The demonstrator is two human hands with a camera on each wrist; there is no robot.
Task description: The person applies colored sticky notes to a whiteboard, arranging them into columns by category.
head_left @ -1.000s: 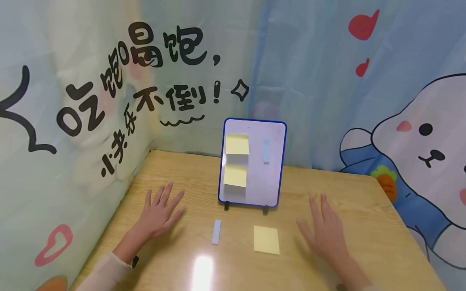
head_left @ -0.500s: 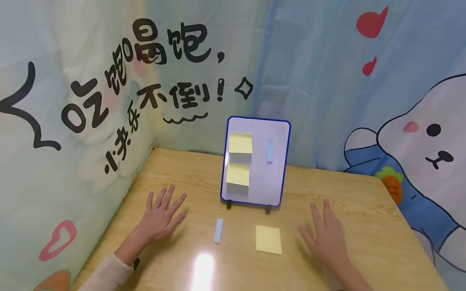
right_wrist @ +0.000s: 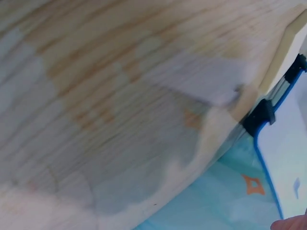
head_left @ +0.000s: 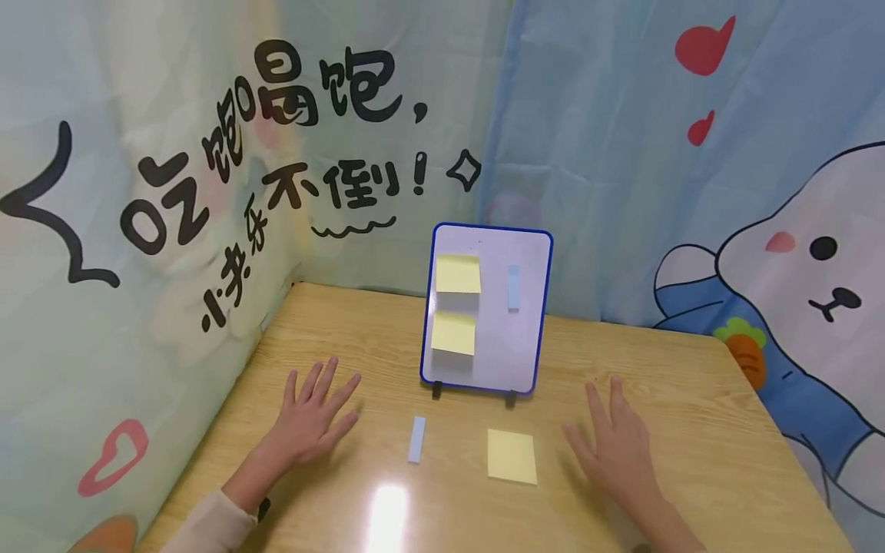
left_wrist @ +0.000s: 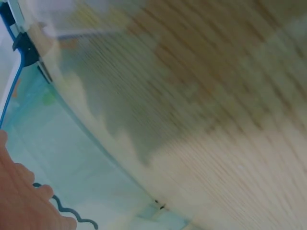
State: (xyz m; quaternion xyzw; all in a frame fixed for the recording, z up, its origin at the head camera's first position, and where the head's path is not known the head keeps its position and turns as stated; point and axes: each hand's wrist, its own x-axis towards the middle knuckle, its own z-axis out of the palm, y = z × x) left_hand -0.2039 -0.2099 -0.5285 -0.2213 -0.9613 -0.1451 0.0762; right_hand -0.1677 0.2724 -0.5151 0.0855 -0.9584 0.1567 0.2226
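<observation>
My left hand [head_left: 307, 422] is spread over the left part of the wooden table, fingers straight and holding nothing. On the other side, my right hand [head_left: 618, 445] also has straight fingers and no object. Between them lie a narrow pale-blue strip [head_left: 416, 440], nearer the left hand, and a square yellow sticky note pad [head_left: 512, 456], nearer the right. Behind these stands a small blue-rimmed whiteboard [head_left: 494, 353]. An upper sticky note [head_left: 458, 274] and a lower sticky note [head_left: 453, 333] are on its left side, and a light-blue strip [head_left: 513, 288] is on its right.
Black clip feet [head_left: 510, 399] support the whiteboard. A printed curtain [head_left: 581, 153] with black lettering and a cartoon animal encloses the table's back and sides. Bright glare [head_left: 387, 514] marks the table [head_left: 332, 315] near the front.
The head view has shifted slightly, moving the scene a little to the right in the picture. Both hands stay nearly in place, and the board, strips and notes look undisturbed.
</observation>
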